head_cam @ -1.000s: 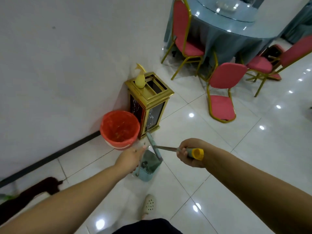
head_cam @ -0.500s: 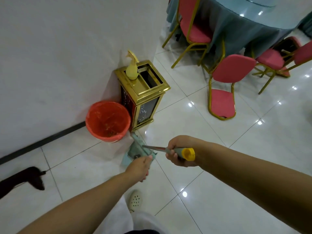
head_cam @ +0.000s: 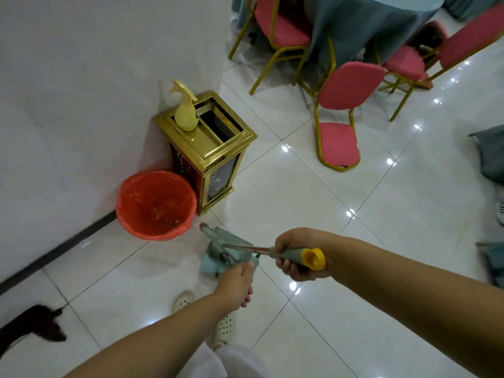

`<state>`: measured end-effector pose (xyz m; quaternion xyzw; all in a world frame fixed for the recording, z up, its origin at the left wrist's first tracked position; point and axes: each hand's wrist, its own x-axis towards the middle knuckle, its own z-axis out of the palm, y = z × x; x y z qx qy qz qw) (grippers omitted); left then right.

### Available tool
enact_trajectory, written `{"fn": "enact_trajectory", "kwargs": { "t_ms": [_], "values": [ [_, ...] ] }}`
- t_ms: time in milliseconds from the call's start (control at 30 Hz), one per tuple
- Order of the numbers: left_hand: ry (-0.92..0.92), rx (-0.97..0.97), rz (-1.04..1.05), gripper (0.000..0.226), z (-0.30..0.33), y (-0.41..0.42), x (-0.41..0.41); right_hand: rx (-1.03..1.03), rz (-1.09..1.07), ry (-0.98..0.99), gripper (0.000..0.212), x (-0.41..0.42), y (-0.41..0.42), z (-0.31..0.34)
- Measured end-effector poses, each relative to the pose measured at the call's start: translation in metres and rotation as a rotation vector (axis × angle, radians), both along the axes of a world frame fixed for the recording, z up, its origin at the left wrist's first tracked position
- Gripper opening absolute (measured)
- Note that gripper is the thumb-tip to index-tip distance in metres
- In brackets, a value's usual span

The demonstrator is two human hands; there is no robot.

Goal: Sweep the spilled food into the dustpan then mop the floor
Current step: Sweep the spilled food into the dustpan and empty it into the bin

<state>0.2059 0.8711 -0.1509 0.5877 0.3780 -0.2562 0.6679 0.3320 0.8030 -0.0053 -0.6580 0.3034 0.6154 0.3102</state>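
Observation:
A teal dustpan (head_cam: 218,257) hangs tilted just above the white tiled floor, right of the red-lined bin (head_cam: 155,205). Its metal shaft runs to a green grip with a yellow cap (head_cam: 313,258). My right hand (head_cam: 297,255) is closed around that grip. My left hand (head_cam: 236,282) reaches from below, fingers curled on the dustpan's near edge. What the dustpan holds is hidden. A dark fuzzy mop or broom head (head_cam: 35,323) lies on the floor at bottom left.
A gold square bin (head_cam: 218,154) with a yellow object (head_cam: 186,115) on top stands against the white wall. Red chairs (head_cam: 341,113) surround a cloth-covered table (head_cam: 354,25) at the back. My white shoes (head_cam: 225,326) are below the hands. Grey-blue fabric (head_cam: 491,156) lies at the right.
My left hand has come back from the bin's side and closed on the dustpan's near edge. The dustpan has tipped from upright to tilted. My right hand keeps its grip.

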Motion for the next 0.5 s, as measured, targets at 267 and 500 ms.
{"fn": "enact_trajectory", "kwargs": {
  "t_ms": [267, 500],
  "values": [
    [0.309, -0.252, 0.156, 0.064, 0.002, 0.007, 0.027, 0.019, 0.081, -0.005, 0.012, -0.004, -0.001, -0.002],
    [0.436, -0.449, 0.070, 0.066, -0.011, 0.013, 0.050, 0.049, 0.236, -0.043, 0.014, -0.007, -0.009, -0.003]
  ]
}}
